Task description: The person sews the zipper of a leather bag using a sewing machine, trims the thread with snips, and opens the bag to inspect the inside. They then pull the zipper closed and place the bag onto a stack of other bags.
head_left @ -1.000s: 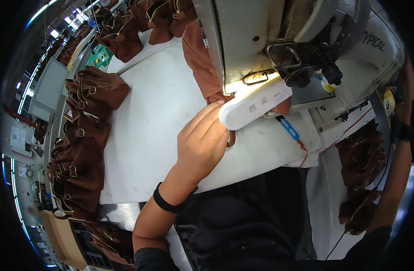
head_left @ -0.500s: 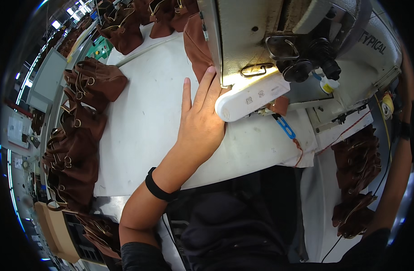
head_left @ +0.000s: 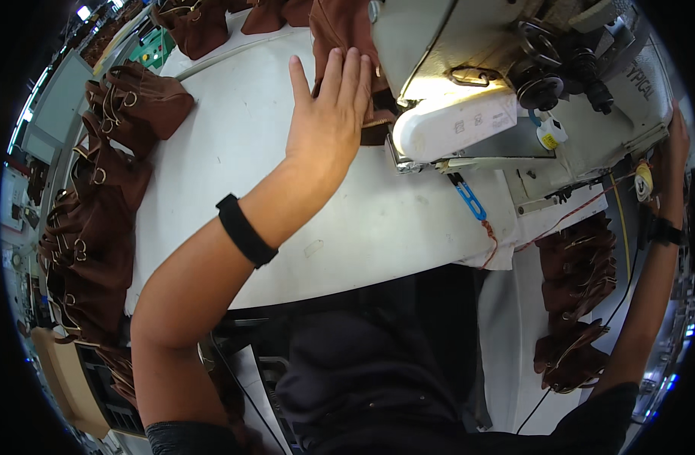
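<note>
My left hand (head_left: 328,114) lies flat with its fingers stretched out on a brown leather bag piece (head_left: 344,26) at the left side of the sewing machine (head_left: 453,42). The near edge of this piece reaches the white lamp-like cover (head_left: 457,125) on the machine's head; the needle area is hidden behind it. At the far right, my right hand (head_left: 675,144) is against the end of the machine. Most of its fingers are hidden, so what it grips cannot be made out.
Finished-looking brown bags (head_left: 97,250) line the left edge of the white table (head_left: 234,144); several more (head_left: 192,30) stand at the back. Blue-handled thread snips (head_left: 469,199) lie near the machine. Brown bags (head_left: 579,265) are stacked low at the right.
My left hand has moved away from me and leftward from the machine head, with the leather piece shifting out beside it. The view has shifted too. My right hand stays at the machine's end.
</note>
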`<action>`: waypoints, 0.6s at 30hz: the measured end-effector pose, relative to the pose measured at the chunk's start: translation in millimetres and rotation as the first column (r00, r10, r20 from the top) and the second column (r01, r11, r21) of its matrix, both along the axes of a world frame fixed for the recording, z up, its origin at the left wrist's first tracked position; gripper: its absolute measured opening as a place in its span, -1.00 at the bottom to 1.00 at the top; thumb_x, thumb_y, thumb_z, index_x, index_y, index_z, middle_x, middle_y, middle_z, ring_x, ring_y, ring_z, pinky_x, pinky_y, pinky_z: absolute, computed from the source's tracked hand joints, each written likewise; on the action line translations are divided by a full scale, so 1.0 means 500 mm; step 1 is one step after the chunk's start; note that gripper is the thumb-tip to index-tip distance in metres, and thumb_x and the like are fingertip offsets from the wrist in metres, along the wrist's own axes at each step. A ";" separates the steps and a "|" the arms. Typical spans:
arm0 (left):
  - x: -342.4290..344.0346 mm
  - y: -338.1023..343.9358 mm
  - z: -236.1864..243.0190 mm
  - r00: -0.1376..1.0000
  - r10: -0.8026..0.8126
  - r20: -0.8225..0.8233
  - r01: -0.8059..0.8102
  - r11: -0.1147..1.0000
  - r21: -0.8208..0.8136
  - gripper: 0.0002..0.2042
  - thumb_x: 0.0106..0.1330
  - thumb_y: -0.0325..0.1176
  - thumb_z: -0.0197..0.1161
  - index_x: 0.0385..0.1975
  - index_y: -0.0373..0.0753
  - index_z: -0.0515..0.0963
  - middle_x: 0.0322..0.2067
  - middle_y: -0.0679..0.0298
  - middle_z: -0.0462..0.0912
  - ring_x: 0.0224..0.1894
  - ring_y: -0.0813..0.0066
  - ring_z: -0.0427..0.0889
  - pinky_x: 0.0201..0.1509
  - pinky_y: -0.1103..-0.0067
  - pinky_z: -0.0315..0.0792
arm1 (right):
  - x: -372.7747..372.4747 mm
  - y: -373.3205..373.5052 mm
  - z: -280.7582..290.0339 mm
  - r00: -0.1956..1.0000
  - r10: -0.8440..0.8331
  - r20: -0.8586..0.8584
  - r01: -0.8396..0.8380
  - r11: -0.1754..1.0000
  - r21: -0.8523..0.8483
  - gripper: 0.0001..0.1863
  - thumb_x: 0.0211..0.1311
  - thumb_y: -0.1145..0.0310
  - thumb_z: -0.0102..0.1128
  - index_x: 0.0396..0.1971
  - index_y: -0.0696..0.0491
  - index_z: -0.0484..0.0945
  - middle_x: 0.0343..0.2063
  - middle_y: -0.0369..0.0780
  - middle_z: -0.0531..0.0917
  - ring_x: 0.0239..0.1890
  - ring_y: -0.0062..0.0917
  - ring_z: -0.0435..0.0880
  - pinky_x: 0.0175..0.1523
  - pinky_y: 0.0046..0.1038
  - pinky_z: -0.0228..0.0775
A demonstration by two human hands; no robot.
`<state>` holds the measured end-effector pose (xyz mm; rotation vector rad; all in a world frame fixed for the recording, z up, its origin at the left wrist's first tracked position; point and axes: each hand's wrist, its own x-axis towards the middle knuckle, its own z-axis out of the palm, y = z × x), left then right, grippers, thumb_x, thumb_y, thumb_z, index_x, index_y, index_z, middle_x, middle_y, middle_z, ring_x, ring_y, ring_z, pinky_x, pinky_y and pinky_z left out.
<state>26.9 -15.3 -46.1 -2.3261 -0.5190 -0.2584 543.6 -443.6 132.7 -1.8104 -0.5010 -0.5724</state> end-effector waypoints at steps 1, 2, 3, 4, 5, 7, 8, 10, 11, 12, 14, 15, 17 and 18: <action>0.008 0.006 0.004 0.994 0.084 -0.069 -0.080 0.995 0.066 -0.23 0.47 -0.07 0.23 0.61 -0.29 0.21 0.60 0.08 0.21 0.61 -0.04 0.19 0.51 -0.40 0.04 | -0.004 -0.008 0.004 0.997 -0.029 0.071 0.032 0.999 -0.043 -0.37 0.56 -0.09 0.21 0.43 -0.03 0.55 0.24 -0.19 0.67 0.25 -0.41 0.63 0.38 -0.27 0.40; 0.014 0.010 0.011 0.969 0.194 -0.151 -0.174 0.975 0.136 -0.22 0.47 -0.06 0.23 0.61 -0.30 0.21 0.59 0.08 0.22 0.60 -0.09 0.19 0.51 -0.39 0.03 | -0.022 -0.015 0.008 0.988 -0.051 0.143 0.064 0.995 -0.083 -0.39 0.58 -0.07 0.19 0.42 -0.01 0.56 0.21 -0.18 0.68 0.22 -0.42 0.65 0.36 -0.29 0.42; 0.014 0.009 0.017 0.920 0.297 -0.256 -0.256 0.949 0.182 -0.21 0.47 -0.05 0.24 0.61 -0.32 0.20 0.59 0.07 0.22 0.60 -0.14 0.19 0.52 -0.39 0.02 | -0.053 -0.015 0.012 0.973 -0.069 0.219 0.096 0.989 -0.116 -0.42 0.60 -0.05 0.18 0.41 0.00 0.57 0.17 -0.17 0.70 0.19 -0.43 0.66 0.35 -0.31 0.44; 0.008 0.003 0.023 0.888 0.353 -0.295 -0.290 0.927 0.237 -0.23 0.45 -0.06 0.27 0.60 -0.25 0.26 0.55 0.03 0.30 0.55 -0.25 0.24 0.50 -0.42 0.03 | -0.106 -0.020 0.014 0.971 -0.065 0.231 0.103 0.982 -0.158 -0.45 0.63 0.01 0.12 0.39 0.07 0.57 0.15 -0.15 0.71 0.19 -0.41 0.68 0.33 -0.33 0.48; -0.003 -0.001 0.031 0.846 0.384 -0.370 -0.310 0.919 0.246 -0.24 0.40 -0.08 0.32 0.57 -0.25 0.33 0.53 -0.01 0.32 0.55 -0.22 0.25 0.52 -0.40 -0.01 | -0.173 -0.014 0.010 0.933 -0.059 0.355 0.092 0.993 -0.075 -0.47 0.67 0.06 0.07 0.36 0.14 0.57 0.13 -0.13 0.72 0.18 -0.40 0.70 0.31 -0.34 0.52; -0.031 -0.013 0.054 0.728 0.398 -0.558 -0.343 0.916 0.206 -0.26 0.31 -0.11 0.42 0.50 -0.25 0.45 0.48 -0.11 0.38 0.55 -0.16 0.27 0.56 -0.37 -0.09 | -0.366 -0.014 -0.033 0.900 -0.144 0.412 0.162 0.987 -0.008 -0.55 0.74 0.23 -0.07 0.27 0.25 0.60 0.05 -0.13 0.74 0.18 -0.43 0.69 0.31 -0.35 0.54; -0.045 -0.024 0.065 0.692 0.414 -0.591 -0.346 0.909 0.232 -0.36 0.29 -0.09 0.45 0.35 -0.26 0.61 0.33 -0.06 0.57 0.42 -0.12 0.46 0.49 -0.37 0.04 | -0.475 -0.007 -0.085 0.922 -0.028 0.386 0.010 0.999 0.047 -0.54 0.69 0.14 0.08 0.30 0.14 0.63 -0.10 -0.19 0.75 -0.03 -0.51 0.70 0.25 -0.43 0.49; -0.065 -0.049 0.087 0.553 0.363 -0.750 -0.446 0.889 0.102 -0.47 0.32 -0.11 0.42 0.25 -0.24 0.69 0.20 0.04 0.68 0.26 -0.11 0.60 0.37 -0.30 0.23 | -0.664 0.040 -0.220 0.939 0.253 0.234 -0.215 0.960 -0.179 -0.71 0.69 0.37 0.03 0.02 0.22 0.70 -0.25 -0.29 0.70 -0.21 -0.62 0.65 0.05 -0.48 0.55; -0.073 -0.066 0.094 0.484 0.317 -0.815 -0.493 0.869 0.046 -0.52 0.34 -0.12 0.41 0.20 -0.23 0.73 0.13 0.10 0.74 0.18 -0.11 0.67 0.31 -0.26 0.33 | -0.714 0.082 -0.279 0.856 0.493 0.155 -0.397 0.820 -0.413 -0.77 0.60 0.43 0.13 0.02 0.22 0.68 -0.23 -0.18 0.72 -0.18 -0.43 0.71 0.05 -0.40 0.56; -0.091 -0.082 0.098 0.505 0.288 -0.814 -0.500 0.866 -0.004 -0.60 0.37 -0.15 0.38 0.13 -0.19 0.76 0.04 0.18 0.78 0.05 -0.03 0.73 0.15 -0.13 0.45 | -0.761 0.122 -0.345 0.795 0.601 0.076 -0.447 0.666 -0.597 -0.80 0.50 0.49 0.23 0.01 0.22 0.67 -0.20 -0.08 0.75 -0.15 -0.25 0.76 0.05 -0.31 0.58; -0.140 -0.111 0.102 0.604 0.180 -0.777 -0.498 0.846 -0.192 -0.74 0.42 -0.20 0.30 -0.06 -0.15 0.82 -0.17 0.27 0.84 -0.19 0.14 0.82 -0.15 0.12 0.60 | -0.784 0.217 -0.448 0.779 0.612 0.134 -0.436 0.683 -0.586 -0.72 0.43 0.48 0.26 0.08 0.18 0.67 -0.05 -0.04 0.75 0.04 -0.10 0.72 0.14 -0.26 0.57; -0.164 -0.123 0.099 0.677 0.110 -0.728 -0.482 0.813 -0.325 -0.77 0.44 -0.23 0.27 -0.19 -0.13 0.84 -0.29 0.27 0.85 -0.29 0.22 0.83 -0.29 0.25 0.62 | -0.782 0.258 -0.482 0.807 0.576 0.126 -0.410 0.701 -0.583 -0.69 0.39 0.49 0.28 0.10 0.16 0.67 -0.01 -0.06 0.75 0.09 -0.11 0.69 0.16 -0.25 0.56; -0.203 -0.153 0.079 0.847 0.063 -0.528 -0.331 0.839 -0.431 -0.86 0.28 -0.33 0.39 -0.25 -0.07 0.85 -0.35 0.38 0.84 -0.29 0.34 0.84 -0.37 0.30 0.63 | -0.769 0.308 -0.517 0.812 0.535 0.235 -0.321 0.745 -0.585 -0.66 0.36 0.48 0.28 0.11 0.15 0.66 0.01 -0.08 0.74 0.10 -0.15 0.68 0.18 -0.24 0.54; -0.219 -0.159 0.068 0.921 0.012 -0.389 -0.217 0.845 -0.489 -0.90 0.24 -0.38 0.39 -0.37 -0.03 0.83 -0.39 0.32 0.83 -0.32 0.35 0.85 -0.45 0.40 0.61 | -0.763 0.324 -0.525 0.806 0.518 0.287 -0.283 0.763 -0.580 -0.65 0.34 0.48 0.28 0.11 0.15 0.66 0.02 -0.08 0.73 0.10 -0.17 0.67 0.19 -0.24 0.54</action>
